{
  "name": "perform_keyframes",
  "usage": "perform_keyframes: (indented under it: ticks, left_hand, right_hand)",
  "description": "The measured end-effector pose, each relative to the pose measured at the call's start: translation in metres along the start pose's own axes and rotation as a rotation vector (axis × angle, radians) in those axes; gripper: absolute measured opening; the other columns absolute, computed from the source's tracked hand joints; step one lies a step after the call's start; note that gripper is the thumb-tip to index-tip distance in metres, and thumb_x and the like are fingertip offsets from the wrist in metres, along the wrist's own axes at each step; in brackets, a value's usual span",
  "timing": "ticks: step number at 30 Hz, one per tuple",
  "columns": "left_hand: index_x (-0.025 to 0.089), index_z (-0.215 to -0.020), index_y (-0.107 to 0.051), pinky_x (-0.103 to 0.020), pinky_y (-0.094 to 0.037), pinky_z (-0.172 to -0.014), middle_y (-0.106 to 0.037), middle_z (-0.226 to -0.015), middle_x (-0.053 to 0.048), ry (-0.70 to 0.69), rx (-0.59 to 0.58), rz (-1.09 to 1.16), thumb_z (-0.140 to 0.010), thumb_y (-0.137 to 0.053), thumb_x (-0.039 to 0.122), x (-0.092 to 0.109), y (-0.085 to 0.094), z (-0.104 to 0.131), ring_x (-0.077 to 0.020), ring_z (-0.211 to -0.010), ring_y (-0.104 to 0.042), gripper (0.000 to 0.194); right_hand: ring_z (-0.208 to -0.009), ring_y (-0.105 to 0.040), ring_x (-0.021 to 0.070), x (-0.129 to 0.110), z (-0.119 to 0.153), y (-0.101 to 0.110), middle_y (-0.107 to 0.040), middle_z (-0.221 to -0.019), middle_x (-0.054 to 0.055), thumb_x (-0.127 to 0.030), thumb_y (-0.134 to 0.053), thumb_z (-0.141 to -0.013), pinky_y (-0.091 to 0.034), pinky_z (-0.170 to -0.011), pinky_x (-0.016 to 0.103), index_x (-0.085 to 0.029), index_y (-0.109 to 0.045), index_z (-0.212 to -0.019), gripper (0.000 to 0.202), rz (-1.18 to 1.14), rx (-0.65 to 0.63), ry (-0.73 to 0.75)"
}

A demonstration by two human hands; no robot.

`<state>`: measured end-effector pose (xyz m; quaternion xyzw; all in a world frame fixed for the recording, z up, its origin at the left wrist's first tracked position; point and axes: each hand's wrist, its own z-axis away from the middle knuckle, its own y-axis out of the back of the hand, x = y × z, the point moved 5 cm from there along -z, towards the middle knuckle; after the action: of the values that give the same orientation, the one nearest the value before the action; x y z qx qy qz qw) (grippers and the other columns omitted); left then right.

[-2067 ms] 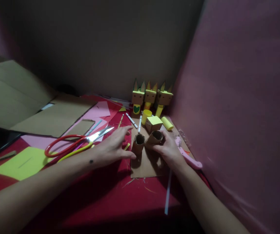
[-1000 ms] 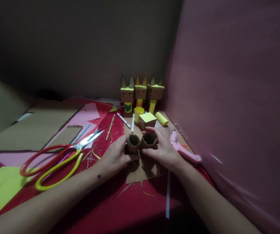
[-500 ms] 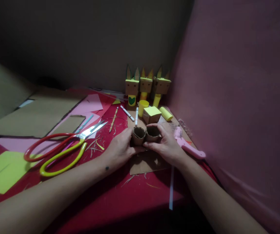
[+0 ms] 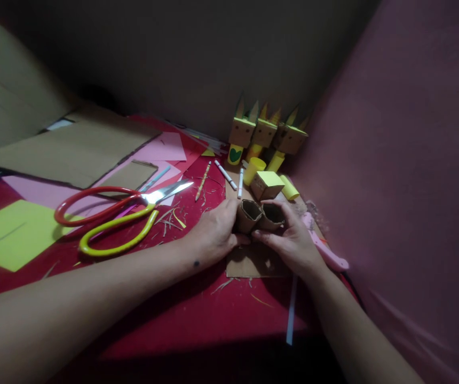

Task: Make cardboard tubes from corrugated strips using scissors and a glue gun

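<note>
My left hand [image 4: 219,226] is closed round a short brown cardboard tube [image 4: 249,217], its open end facing up. A second cardboard tube [image 4: 271,215] sits in my right hand [image 4: 293,234], thumb in front and fingers round the far side. The two tubes are side by side and appear to touch at their rims. Beneath them lies a flat cardboard sheet [image 4: 245,266]. Just beyond the tubes stands a small cardboard box [image 4: 267,185] with a yellow top.
Large scissors [image 4: 149,208] with red and yellow handles lie left. A pink glue gun [image 4: 325,245] lies right. Three cardboard figures [image 4: 242,133] stand at the back by yellow paper rolls [image 4: 254,170]. Markers [image 4: 225,175], a pencil [image 4: 203,181] and paper scraps lie around on the red cloth [image 4: 165,320].
The view has tilted and shifted, so the whole scene sits further right. Both hands keep their hold on the tubes, which stay side by side.
</note>
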<state>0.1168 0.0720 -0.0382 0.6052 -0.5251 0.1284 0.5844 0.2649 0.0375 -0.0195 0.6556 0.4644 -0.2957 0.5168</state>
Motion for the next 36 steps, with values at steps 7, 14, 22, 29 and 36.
perform_keyframes:
  ticks: [7,14,22,29,36]
  left_hand:
    - [0.018,-0.102,-0.048,-0.036,-0.048,-0.077,-0.060,-0.097,-0.005,-0.017,-0.023,0.069,-0.066,-0.073,0.015,0.004,0.005,0.004,-0.0242,-0.090,-0.059,0.043]
    - [0.020,-0.102,-0.052,-0.037,-0.047,-0.076,-0.060,-0.097,-0.004,-0.066,0.027,0.047,-0.077,-0.069,0.042,0.013,0.013,0.007,-0.0239,-0.091,-0.058,0.037]
    - [0.018,-0.091,-0.057,-0.031,-0.044,-0.068,-0.058,-0.083,-0.001,-0.059,0.044,0.024,-0.078,-0.069,0.032,0.012,0.013,0.004,-0.0183,-0.076,-0.055,0.023]
    - [0.017,-0.093,-0.057,-0.035,-0.046,-0.071,-0.059,-0.086,-0.003,-0.039,0.006,0.004,-0.078,-0.069,0.033,0.010,0.011,0.004,-0.0204,-0.079,-0.057,0.025]
    - [0.018,-0.127,-0.041,-0.043,-0.045,-0.088,-0.053,-0.118,-0.011,-0.090,0.115,-0.059,-0.070,-0.075,0.041,0.022,0.034,0.012,-0.0273,-0.103,-0.054,0.071]
  right_hand:
    - [-0.104,-0.056,0.0232,-0.003,0.004,0.005,-0.055,-0.117,0.007,-0.015,-0.063,-0.065,-0.049,-0.084,0.035,-0.022,-0.045,-0.123,0.062,0.010,-0.045,-0.099]
    - [-0.098,-0.059,0.0214,-0.001,0.004,0.002,-0.060,-0.105,0.005,-0.015,-0.061,-0.067,-0.050,-0.083,0.035,-0.023,-0.045,-0.122,0.058,-0.018,-0.074,-0.064]
    - [-0.100,-0.059,0.0233,0.001,0.002,0.001,-0.060,-0.106,0.006,-0.017,-0.065,-0.066,-0.050,-0.085,0.038,-0.021,-0.046,-0.121,0.058,0.057,-0.053,-0.025]
    - [-0.097,-0.060,0.0240,0.004,0.001,0.004,-0.060,-0.107,0.007,-0.018,-0.069,-0.064,-0.049,-0.087,0.041,-0.021,-0.047,-0.121,0.062,0.062,0.012,-0.050]
    - [-0.099,-0.060,0.0223,-0.007,0.004,0.026,-0.059,-0.107,0.004,-0.025,-0.079,-0.063,-0.052,-0.085,0.039,-0.027,-0.051,-0.109,0.054,-0.227,0.375,0.129]
